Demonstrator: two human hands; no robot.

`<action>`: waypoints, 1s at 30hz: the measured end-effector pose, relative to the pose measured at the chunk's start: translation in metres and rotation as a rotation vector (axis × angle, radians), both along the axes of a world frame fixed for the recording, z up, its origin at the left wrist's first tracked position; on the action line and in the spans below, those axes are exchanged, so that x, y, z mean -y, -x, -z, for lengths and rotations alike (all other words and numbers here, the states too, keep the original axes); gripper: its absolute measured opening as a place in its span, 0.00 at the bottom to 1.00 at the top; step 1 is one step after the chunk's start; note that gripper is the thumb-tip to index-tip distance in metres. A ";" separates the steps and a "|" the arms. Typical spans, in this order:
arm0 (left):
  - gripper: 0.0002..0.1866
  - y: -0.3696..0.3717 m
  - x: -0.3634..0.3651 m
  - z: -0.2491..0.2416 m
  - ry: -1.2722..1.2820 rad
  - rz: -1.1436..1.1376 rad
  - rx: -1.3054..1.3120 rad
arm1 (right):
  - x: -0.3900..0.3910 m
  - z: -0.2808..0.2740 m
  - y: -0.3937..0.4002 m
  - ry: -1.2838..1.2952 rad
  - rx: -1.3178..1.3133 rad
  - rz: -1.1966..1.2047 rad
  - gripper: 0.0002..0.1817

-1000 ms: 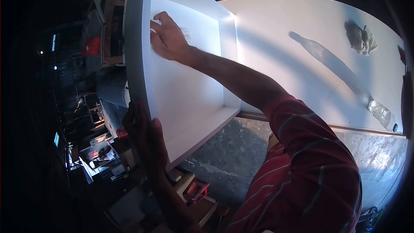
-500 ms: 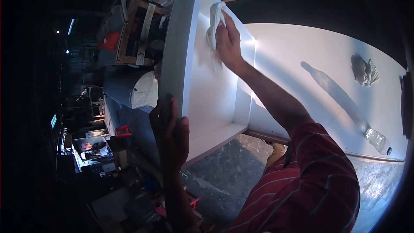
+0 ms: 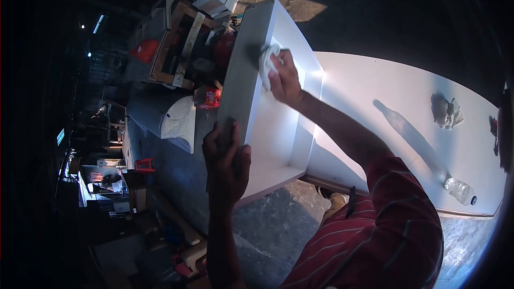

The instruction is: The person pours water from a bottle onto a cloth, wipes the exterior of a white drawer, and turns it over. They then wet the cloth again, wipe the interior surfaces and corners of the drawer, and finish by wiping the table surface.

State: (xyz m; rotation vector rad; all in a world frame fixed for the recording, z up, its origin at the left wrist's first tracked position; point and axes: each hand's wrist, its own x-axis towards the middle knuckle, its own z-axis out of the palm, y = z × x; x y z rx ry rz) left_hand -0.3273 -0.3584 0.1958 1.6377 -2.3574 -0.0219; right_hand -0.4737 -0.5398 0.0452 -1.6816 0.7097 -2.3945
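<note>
A bunched white cloth (image 3: 265,68) is pinched in the fingers of my right hand (image 3: 287,77). It presses against the upper edge and outer side of a white box-shaped cabinet (image 3: 248,59) whose open inside faces me. Lower on that same side panel rests my left hand (image 3: 227,163), its fingers apart on the surface and its thumb by the front edge. The left hand is in shadow.
The cabinet stands beside a white tabletop (image 3: 364,69). On it lie a clear plastic bottle (image 3: 459,191) and a crumpled striped cloth (image 3: 447,112). To the left are a white sack (image 3: 179,123), a red container (image 3: 208,97), a wooden frame (image 3: 184,48) and a red stool (image 3: 144,165).
My right hand has moved the cloth from the inside of the cabinet to its edge and outer side panel. My left hand stays on the side panel, and the view has shifted slightly.
</note>
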 end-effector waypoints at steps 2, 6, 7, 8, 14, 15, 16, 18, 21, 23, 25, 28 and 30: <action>0.24 0.001 0.000 0.000 -0.005 0.003 0.015 | 0.059 -0.013 0.025 -0.100 0.105 0.104 0.19; 0.24 -0.001 0.002 0.003 -0.020 -0.007 -0.051 | 0.081 -0.031 0.036 -0.268 0.122 0.242 0.18; 0.24 0.000 0.002 0.004 -0.021 -0.014 -0.073 | 0.074 -0.033 0.033 -0.323 0.087 0.378 0.17; 0.24 0.001 0.002 0.004 -0.019 -0.004 -0.071 | 0.060 -0.036 0.031 -0.337 0.082 0.329 0.16; 0.25 0.002 0.001 0.002 -0.014 -0.023 0.025 | 0.082 -0.040 0.057 -0.348 0.076 0.322 0.14; 0.25 0.002 0.002 0.001 -0.016 -0.030 0.043 | 0.090 -0.036 0.057 -0.353 0.056 0.351 0.14; 0.25 0.001 0.002 0.000 -0.020 -0.039 0.060 | 0.093 -0.029 0.054 -0.349 0.069 0.389 0.14; 0.25 0.000 0.004 0.000 -0.033 -0.048 0.048 | 0.098 0.011 0.050 -0.370 0.018 0.468 0.14; 0.25 -0.005 0.006 -0.001 -0.028 -0.053 0.024 | 0.106 0.111 0.056 -0.690 -0.278 0.503 0.13; 0.25 -0.004 0.008 0.000 -0.015 -0.051 0.009 | 0.096 0.147 0.075 -0.927 0.507 -0.186 0.16; 0.25 0.002 0.003 0.001 -0.015 -0.051 0.041 | 0.058 0.130 0.103 -0.897 0.830 -0.471 0.20; 0.24 0.006 0.002 0.001 -0.010 -0.056 -0.004 | 0.008 0.099 0.128 -0.784 1.003 -0.901 0.20; 0.24 0.006 0.001 0.001 -0.020 -0.059 0.011 | -0.017 0.076 0.131 -0.809 1.062 -1.002 0.19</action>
